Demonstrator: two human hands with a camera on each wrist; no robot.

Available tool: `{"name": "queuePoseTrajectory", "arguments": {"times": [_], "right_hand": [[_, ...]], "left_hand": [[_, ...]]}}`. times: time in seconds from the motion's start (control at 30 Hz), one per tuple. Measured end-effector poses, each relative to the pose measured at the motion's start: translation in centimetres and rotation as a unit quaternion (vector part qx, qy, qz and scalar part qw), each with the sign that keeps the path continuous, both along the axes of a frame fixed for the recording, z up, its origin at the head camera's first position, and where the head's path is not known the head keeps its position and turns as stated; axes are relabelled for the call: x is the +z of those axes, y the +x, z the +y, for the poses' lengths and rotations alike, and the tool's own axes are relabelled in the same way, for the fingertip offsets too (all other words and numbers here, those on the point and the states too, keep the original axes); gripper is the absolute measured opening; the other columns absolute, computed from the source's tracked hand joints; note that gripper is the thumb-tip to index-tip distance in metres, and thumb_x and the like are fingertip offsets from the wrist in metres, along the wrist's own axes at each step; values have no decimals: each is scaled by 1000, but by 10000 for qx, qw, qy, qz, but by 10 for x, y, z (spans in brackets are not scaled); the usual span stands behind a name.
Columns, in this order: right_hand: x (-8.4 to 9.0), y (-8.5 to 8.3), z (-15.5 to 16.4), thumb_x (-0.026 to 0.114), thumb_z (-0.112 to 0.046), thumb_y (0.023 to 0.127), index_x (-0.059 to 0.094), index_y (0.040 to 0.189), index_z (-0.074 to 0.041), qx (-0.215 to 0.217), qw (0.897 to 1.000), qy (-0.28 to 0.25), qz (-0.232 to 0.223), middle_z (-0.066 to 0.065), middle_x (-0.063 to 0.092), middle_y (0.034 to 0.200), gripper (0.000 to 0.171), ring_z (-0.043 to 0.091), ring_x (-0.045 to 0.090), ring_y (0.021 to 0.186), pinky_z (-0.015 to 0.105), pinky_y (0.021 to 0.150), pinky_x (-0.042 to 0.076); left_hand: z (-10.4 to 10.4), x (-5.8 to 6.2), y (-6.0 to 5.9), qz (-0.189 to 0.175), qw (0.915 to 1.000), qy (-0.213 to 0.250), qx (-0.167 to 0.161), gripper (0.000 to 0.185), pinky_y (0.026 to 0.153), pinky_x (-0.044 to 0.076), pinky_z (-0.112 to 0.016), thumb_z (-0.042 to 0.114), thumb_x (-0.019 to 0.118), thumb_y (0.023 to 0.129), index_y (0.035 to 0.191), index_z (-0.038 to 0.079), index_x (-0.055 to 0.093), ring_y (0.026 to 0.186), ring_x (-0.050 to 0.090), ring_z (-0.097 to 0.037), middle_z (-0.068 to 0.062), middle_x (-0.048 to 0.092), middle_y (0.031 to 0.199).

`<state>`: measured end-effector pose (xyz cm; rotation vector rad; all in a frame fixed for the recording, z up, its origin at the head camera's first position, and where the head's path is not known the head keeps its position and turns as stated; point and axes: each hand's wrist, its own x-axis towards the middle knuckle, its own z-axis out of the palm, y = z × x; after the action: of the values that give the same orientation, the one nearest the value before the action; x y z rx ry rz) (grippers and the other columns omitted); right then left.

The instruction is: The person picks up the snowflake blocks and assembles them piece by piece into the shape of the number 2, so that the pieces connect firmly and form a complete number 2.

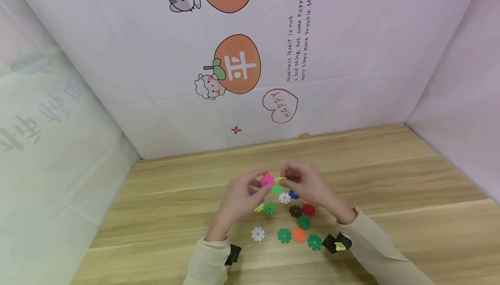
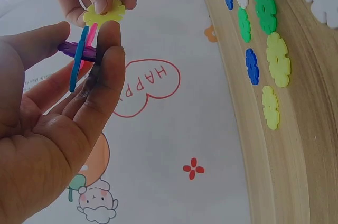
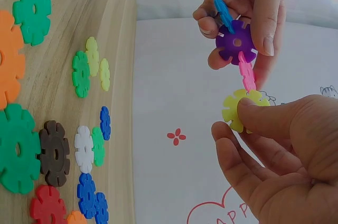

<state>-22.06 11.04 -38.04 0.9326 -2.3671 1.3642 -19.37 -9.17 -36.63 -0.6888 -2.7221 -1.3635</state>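
Observation:
My left hand (image 1: 237, 196) pinches a purple notched plastic disc (image 3: 227, 47) between thumb and fingers. Slotted onto its rim are a blue disc (image 3: 222, 11) and a pink disc (image 3: 246, 71), both standing edgewise to it. Between thumb and fingertips, my right hand (image 1: 309, 184) holds a yellow disc (image 3: 232, 112) at the far end of the pink one. The yellow and pink rims meet; how deep the slots engage cannot be told. Both hands are raised above the table. In the head view the purple disc is hidden.
Loose notched discs lie on the wooden table (image 1: 175, 215), among them a white one (image 1: 258, 234), an orange one (image 1: 298, 234), a brown one (image 1: 295, 211), a red one (image 1: 309, 210) and several green ones. A printed white cloth (image 1: 332, 102) stands upright behind the table.

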Motion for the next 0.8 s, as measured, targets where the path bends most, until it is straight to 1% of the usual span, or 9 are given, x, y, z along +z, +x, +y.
{"name": "queuePoseTrajectory", "arguments": {"times": [0.2, 0.3, 0.4, 0.53, 0.6, 0.7, 0.8], "right_hand": [[0, 0, -1, 69, 3, 75, 60, 80, -7, -15, 9999, 22, 113, 2, 64, 75, 14, 12, 61, 66, 24, 58, 53], [0, 0, -2, 69, 6, 73, 61, 80, -3, -24, 9997, -58, 239, 7, 65, 75, 14, 17, 63, 66, 27, 58, 54], [0, 0, -2, 69, 8, 72, 63, 79, -1, -37, 9991, -138, 407, 9, 65, 75, 13, 21, 63, 65, 28, 58, 54], [0, 0, 0, 71, 4, 71, 65, 79, -4, -126, 9979, -92, 632, 5, 66, 74, 13, 14, 63, 64, 23, 57, 53], [0, -1, 0, 72, 3, 71, 66, 78, -6, -161, 9972, -86, 723, 2, 66, 73, 13, 10, 63, 63, 21, 57, 53], [-1, -1, -1, 73, 3, 70, 66, 75, -7, -216, 9958, -143, 880, 0, 66, 71, 13, 7, 62, 62, 19, 56, 52], [-1, -1, -2, 73, 5, 69, 66, 72, -6, -318, 9940, -204, 1025, 1, 66, 70, 13, 7, 62, 61, 18, 56, 52]], "left_hand": [[1, 1, 0, -3, 10000, -66, 9, 42, 60, 51, -18, 36, 57, 87, 126, 19, 51, 76, 64, -13, -6, 65, 101], [1, 1, 0, -68, 10000, 29, 16, 43, 61, 51, -19, 35, 57, 87, 126, 19, 50, 77, 64, -13, -7, 65, 102], [1, 0, 0, -203, 9996, 217, -39, 43, 60, 52, -20, 34, 58, 87, 127, 19, 50, 75, 65, -11, -8, 65, 104], [1, 0, 0, -278, 9989, 355, -87, 44, 57, 52, -21, 31, 58, 88, 128, 18, 50, 69, 63, -6, -8, 65, 104], [2, 0, 0, -247, 9990, 375, -83, 44, 57, 52, -21, 29, 58, 88, 128, 16, 50, 69, 63, -5, -8, 65, 103], [2, 0, 0, -202, 9989, 424, -76, 43, 58, 52, -21, 26, 59, 88, 128, 13, 50, 72, 64, -6, -8, 65, 104], [4, -1, -1, -194, 9982, 573, -55, 40, 61, 52, -20, 22, 59, 88, 127, 12, 52, 73, 64, -7, -9, 64, 106]]}}
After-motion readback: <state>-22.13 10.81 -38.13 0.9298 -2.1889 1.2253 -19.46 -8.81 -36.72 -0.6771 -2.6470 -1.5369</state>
